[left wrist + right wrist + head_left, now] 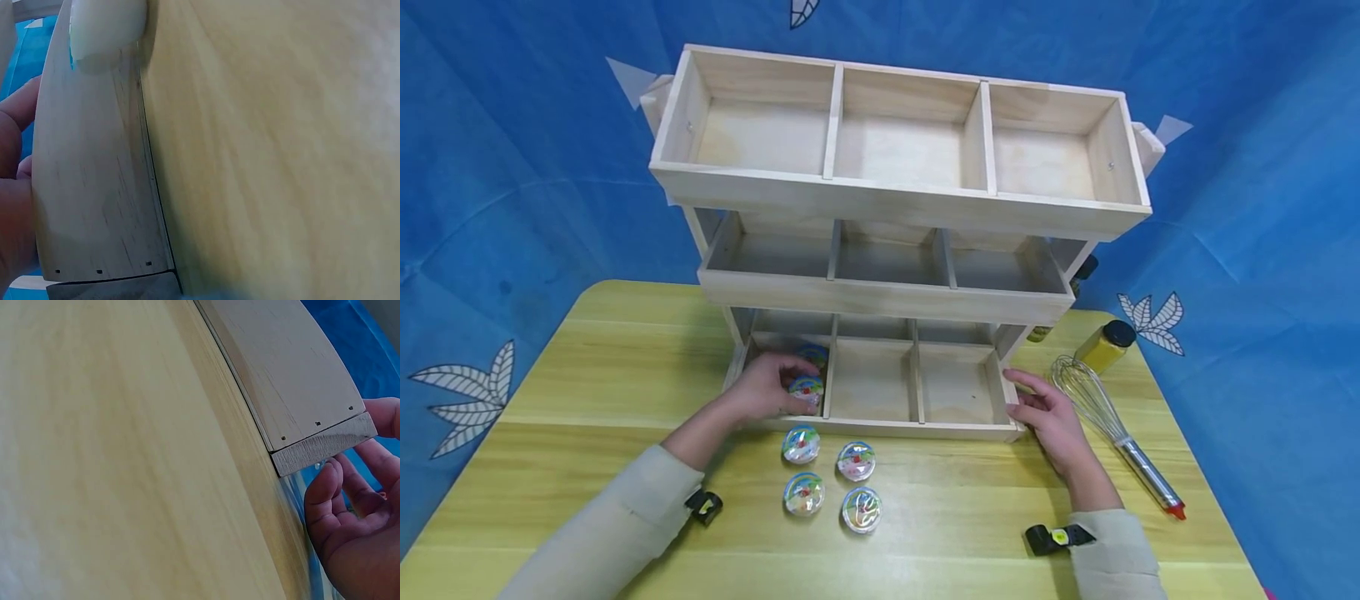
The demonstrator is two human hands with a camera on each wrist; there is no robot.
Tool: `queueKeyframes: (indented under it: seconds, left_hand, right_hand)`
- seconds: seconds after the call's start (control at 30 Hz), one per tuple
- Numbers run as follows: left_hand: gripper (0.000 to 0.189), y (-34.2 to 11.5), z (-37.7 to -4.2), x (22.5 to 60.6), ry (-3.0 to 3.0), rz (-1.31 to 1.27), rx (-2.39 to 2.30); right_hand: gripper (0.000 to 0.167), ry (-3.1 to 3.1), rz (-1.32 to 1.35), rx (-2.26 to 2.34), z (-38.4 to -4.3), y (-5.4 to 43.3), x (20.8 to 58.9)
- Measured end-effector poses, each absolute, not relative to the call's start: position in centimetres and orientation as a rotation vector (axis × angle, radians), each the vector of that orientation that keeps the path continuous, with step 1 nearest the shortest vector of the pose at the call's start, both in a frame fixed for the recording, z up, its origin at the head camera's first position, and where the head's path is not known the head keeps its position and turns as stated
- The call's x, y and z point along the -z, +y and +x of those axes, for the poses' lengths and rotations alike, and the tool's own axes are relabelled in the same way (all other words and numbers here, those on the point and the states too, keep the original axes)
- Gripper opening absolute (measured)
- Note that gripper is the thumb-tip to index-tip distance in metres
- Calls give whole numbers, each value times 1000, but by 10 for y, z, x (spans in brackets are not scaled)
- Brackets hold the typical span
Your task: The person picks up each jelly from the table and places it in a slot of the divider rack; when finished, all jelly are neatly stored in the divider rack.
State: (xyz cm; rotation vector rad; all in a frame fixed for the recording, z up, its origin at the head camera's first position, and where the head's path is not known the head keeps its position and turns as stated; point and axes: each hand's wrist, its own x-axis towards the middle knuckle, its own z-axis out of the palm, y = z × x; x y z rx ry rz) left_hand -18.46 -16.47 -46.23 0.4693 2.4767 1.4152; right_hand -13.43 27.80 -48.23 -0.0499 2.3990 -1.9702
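Stowing seems under way — a cup [806, 389] is pinched by the left hand [769, 387], release likely needed; the rack [883, 297] is touched by the spread right hand [1056, 423].

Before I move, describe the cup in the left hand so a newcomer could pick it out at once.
Find the three-tier wooden shelf, then the leftmost compartment of its lowest tier. There the left hand holds a small round cup with a shiny lid. Four lookalikes sit on the table and another lies just behind; only this one sits between thumb and fingers.
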Motion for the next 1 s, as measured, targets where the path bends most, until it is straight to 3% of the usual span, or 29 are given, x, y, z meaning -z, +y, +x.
queueKeyframes:
  seconds: [0.4, 1.0]
  left_hand:
    - [33, -168, -185, 464, 2370, 483, -1432]
    - [39, -173, -177, 449, 2344, 437, -1515]
  right_hand:
    - [50, 2427, -51, 1945, -135, 279, 485]
    - [50, 2442, -67, 1937, -133, 277, 483]
